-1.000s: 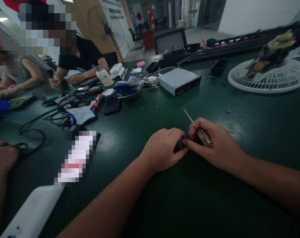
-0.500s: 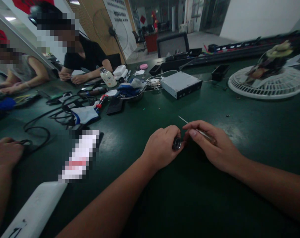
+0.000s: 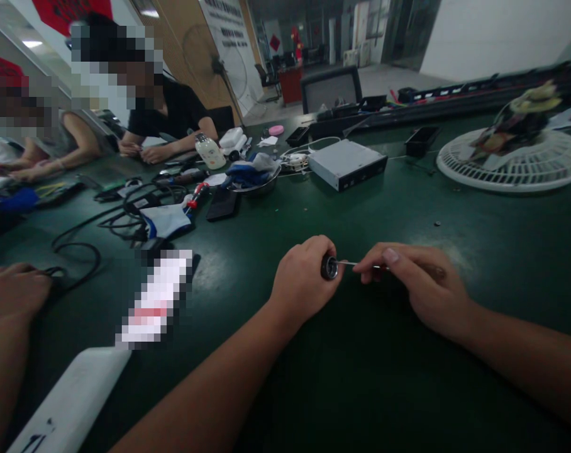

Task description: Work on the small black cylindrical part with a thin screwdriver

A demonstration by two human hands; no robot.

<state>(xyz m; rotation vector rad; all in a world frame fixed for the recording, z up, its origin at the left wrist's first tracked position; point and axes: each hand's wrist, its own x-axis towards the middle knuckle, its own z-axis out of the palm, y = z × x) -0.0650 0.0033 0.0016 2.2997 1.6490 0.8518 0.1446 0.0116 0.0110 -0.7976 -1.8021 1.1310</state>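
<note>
My left hand point(image 3: 300, 274) is closed around a small dark cylinder, its round open end point(image 3: 330, 268) with a shiny inner rim facing right and toward me. Most of its body is hidden in the fist. In my right hand point(image 3: 420, 283) lies a slim screwdriver point(image 3: 348, 263), pinched between thumb and fingers. Its thin metal shaft points left, and the tip is at the cylinder's open end; whether it is inside I cannot tell. The brownish handle is partly covered by the palm. Both hands are just above the dark green table point(image 3: 361, 390).
A silver disc drive point(image 3: 346, 160) lies ahead, with a white fan grille point(image 3: 512, 173) to its right. Leftward are a phone point(image 3: 158, 302), a white oblong case point(image 3: 73, 396), tangled black cables point(image 3: 97, 251) and a bowl point(image 3: 255, 185) with cloth. Another person's hand point(image 3: 16, 289) rests at far left.
My right hand has swung the screwdriver from pointing up and left to level, bringing its tip to the cylinder. The cylinder's open end has shifted slightly left. The view has moved a little.
</note>
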